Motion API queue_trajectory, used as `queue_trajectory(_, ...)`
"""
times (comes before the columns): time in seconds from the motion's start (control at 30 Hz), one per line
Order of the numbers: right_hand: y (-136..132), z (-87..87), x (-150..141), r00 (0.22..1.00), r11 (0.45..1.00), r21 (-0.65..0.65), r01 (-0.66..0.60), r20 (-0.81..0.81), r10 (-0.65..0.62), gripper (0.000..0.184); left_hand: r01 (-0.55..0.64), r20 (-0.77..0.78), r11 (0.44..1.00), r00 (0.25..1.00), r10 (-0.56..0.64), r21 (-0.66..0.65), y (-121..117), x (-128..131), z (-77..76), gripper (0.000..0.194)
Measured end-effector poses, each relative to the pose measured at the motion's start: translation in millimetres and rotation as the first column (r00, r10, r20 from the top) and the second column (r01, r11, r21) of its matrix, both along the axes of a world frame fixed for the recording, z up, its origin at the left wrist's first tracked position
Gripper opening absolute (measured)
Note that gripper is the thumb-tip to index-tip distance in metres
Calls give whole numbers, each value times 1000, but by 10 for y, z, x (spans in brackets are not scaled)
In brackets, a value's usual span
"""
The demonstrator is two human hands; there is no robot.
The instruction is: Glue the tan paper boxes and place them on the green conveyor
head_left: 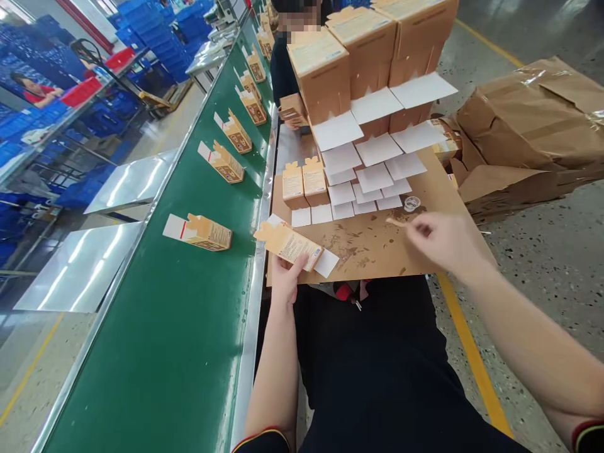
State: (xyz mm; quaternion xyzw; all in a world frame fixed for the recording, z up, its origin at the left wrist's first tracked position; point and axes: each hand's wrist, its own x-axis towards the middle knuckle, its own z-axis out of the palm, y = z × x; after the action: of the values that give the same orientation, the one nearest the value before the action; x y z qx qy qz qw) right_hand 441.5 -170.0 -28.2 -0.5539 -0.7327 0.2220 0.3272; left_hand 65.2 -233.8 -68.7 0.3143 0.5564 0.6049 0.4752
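Observation:
My left hand (287,277) grips a small folding carton (295,244), tan with printed text, tilted over the near-left edge of the cardboard-topped table (382,251). Its cut-out tab points up and left; a white flap (326,263) sticks out at the lower right. Over the table's right side, my right hand (436,242) is closed with its fingers curled together, slightly blurred. A small tan strip (396,222) shows at its fingertips; whether it is pinched there I cannot tell. Small brown scraps (346,242) lie scattered between the hands.
Left of me runs a green conveyor belt (198,327) with a metal edge, carrying a row of cartons (210,233). Stacked cartons with white flaps (340,157) stand at the table's back. Beyond them is a co-worker (283,75). A large brown carton (533,126) lies at right.

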Motion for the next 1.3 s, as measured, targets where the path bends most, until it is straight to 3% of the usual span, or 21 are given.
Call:
queue_trajectory(0.13, -526, -244, -842, 974, 975, -71, -209, -98, 202, 39, -35, -61, 999, 998, 35, -4, 20, 94, -36, 85)
queue_trajectory(0.2, -599, -383, -1142, 972, 970, -91, -224, -90, 216, 43, -44, -98, 999, 994, 45, 13, 14, 112, -42, 85)
queue_trajectory(0.3, -596, -507, -1333, 978, 971, -115, -209, -35, 207, 45, -38, -144, 999, 989, 42, 30, -3, 127, -29, 85)
queue_trajectory(0.53, -752, -469, -1291, 939, 925, -170, -340, -114, 324, 44, -23, -207, 999, 978, 32, 44, -79, 247, 4, 86)
queue_trajectory(0.87, -919, -344, -764, 953, 956, -189, -226, -244, 177, 47, -95, -492, 993, 862, 119, 74, -294, 512, -129, 87)
queue_trajectory(1.13, -1027, -270, -808, 934, 925, -236, -297, -273, 230, 51, -120, -581, 992, 805, 119, 37, -299, 640, -246, 82)
queue_trajectory(1.23, -1011, -261, -755, 932, 928, -228, -295, -281, 227, 52, -147, -535, 985, 826, 175, 95, -290, 458, -195, 84)
queue_trajectory(1.3, -995, -250, -658, 944, 943, -218, -254, -270, 192, 53, -254, -513, 957, 808, 289, 139, -316, 98, -103, 87)
